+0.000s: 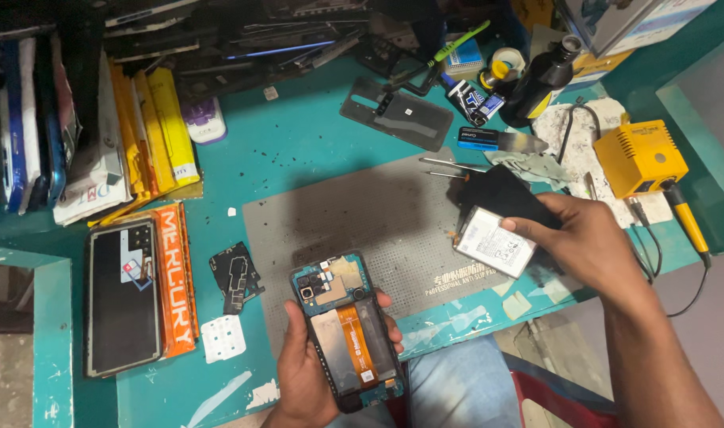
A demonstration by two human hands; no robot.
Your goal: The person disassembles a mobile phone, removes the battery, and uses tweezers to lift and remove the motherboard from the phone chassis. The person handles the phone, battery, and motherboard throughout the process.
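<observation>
The left hand (310,372) grips an open phone (348,329), long axis pointing away, camera end far. The right hand (584,238) pinches a battery (495,242) above the mat (362,214).

A phone repair workshop: soldering station (639,156), grey work mat (362,218), scattered phone parts (235,277).
</observation>
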